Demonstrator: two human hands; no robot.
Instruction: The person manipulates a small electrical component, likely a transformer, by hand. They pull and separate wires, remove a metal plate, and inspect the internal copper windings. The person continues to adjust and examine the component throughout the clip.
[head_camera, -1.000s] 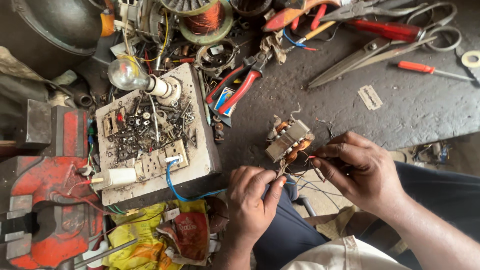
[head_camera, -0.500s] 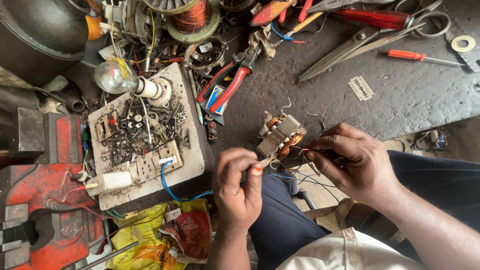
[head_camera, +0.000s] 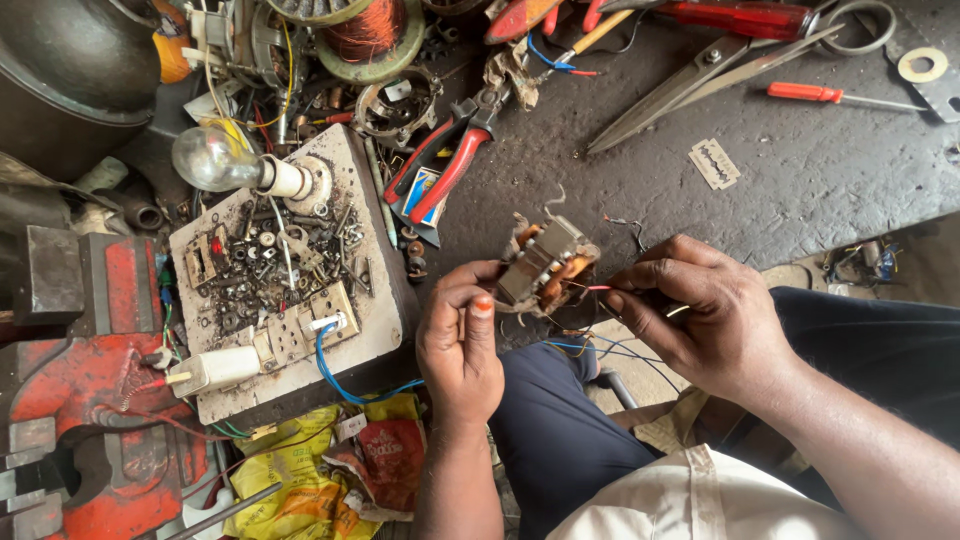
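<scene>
My left hand (head_camera: 462, 340) grips a small transformer (head_camera: 545, 262) with a metal core and copper-coloured windings, held over the edge of the dark workbench (head_camera: 800, 190). My right hand (head_camera: 700, 315) sits just right of the transformer and pinches its thin wire leads (head_camera: 600, 288), one red. More thin wires, blue among them, hang below between my hands over my dark trousers.
A white board (head_camera: 290, 290) strewn with small parts carries a light bulb (head_camera: 215, 158) and a white plug (head_camera: 215, 370). A red vise (head_camera: 90, 400) stands at left. Red pliers (head_camera: 450, 165), scissors (head_camera: 720, 75), a red screwdriver (head_camera: 830, 95), a razor blade (head_camera: 714, 163) and copper coils (head_camera: 360, 30) lie on the bench.
My left hand has risen from near my lap and taken hold of the transformer's left side. The right hand keeps its pinch on the leads.
</scene>
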